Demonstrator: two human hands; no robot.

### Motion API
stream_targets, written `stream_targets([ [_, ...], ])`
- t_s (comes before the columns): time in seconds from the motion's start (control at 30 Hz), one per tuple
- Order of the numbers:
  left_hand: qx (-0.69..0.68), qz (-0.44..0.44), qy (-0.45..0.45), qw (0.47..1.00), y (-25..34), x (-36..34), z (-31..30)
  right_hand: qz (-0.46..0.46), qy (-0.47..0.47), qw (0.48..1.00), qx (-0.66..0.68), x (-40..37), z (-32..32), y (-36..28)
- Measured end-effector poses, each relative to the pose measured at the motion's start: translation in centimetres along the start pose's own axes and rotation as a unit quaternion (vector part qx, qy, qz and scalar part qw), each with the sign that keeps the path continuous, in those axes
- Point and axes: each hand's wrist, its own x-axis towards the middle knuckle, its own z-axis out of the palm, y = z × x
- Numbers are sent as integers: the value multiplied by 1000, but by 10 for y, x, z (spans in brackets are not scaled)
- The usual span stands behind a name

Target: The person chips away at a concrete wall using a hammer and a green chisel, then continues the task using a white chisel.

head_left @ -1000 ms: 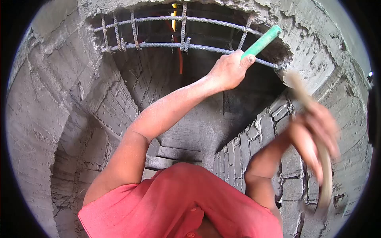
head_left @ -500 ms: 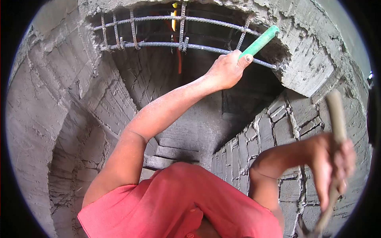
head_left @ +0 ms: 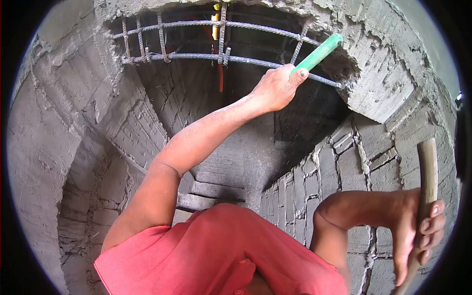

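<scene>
My left hand [head_left: 279, 88] is wrapped round a green rod-like tool [head_left: 318, 53], just below the right part of the rebar [head_left: 246, 60]. The tool slants up to the right across the bars, toward the broken concrete edge [head_left: 350, 73]. At the lower right, my right hand [head_left: 418, 228] grips a wooden handle [head_left: 427, 169], which stands nearly upright. The lower end of the handle runs out of the frame at the bottom, so whatever is on it cannot be seen.
Curved rebar with short crossing bars spans a dark opening at the top. A yellow object [head_left: 215, 27] and an orange strip [head_left: 221, 76] hang behind it. Rough grey plaster [head_left: 44, 147] lies left, block masonry [head_left: 351, 164] right. Steps [head_left: 216, 191] show below the opening.
My right hand and the wooden handle have moved down, and the part at the handle's lower end has left the frame. My left hand keeps its hold on the green tool, almost unmoved.
</scene>
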Motion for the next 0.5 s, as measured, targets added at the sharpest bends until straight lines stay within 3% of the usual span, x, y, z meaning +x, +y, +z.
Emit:
stream_targets([
  [0.03, -1, 0, -3, 1000, 0, -1, 1, -92, -4, 993, -78, -7, -13, 6],
  [0.07, 7, -2, 6, 1000, 1, -1, 2, 27, -110, 981, -156, -69, -17, 16],
  [0.1, 15, -2, 15, 1000, 4, -1, 2, 153, -42, 986, -46, -136, 20, 36],
  [0.13, 15, 6, 15, 1000, 6, 2, 1, 417, -93, 899, -95, -198, 4, 41],
  [0.17, 19, 1, 11, 1000, 7, 5, -1, 648, -137, 737, -134, -234, -6, 44],
  [0.2, 27, -10, -1, 1000, 8, 1, -2, 690, -62, 709, -132, -237, 2, 32],
  [0.23, 33, -2, -2, 999, 10, 5, -6, 700, 17, 712, -51, -229, 2, 21],
  [0.3, 19, -6, 10, 1000, 9, 3, -3, 606, 39, 794, 9, -196, -1, 13],
  [0.33, 19, -11, 6, 1000, 9, 0, -2, 590, 114, 773, 203, -173, -17, 17],
  [0.37, 15, -20, 0, 1000, 10, 1, -3, 503, 83, 829, 230, -139, -13, 18],
  [0.4, 11, -30, -7, 999, 10, 1, -3, 374, -101, 922, 6, -97, -15, 16],
  [0.43, 12, -36, -6, 999, 8, 0, -3, 343, -11, 937, 63, -61, -1, 9],
  [0.47, 18, -31, -5, 999, 7, -1, -2, 276, -104, 952, 76, -21, -21, 5],
  [0.5, 24, -24, -3, 999, 6, 0, -2, 159, -71, 984, 42, 9, -17, -4],
])
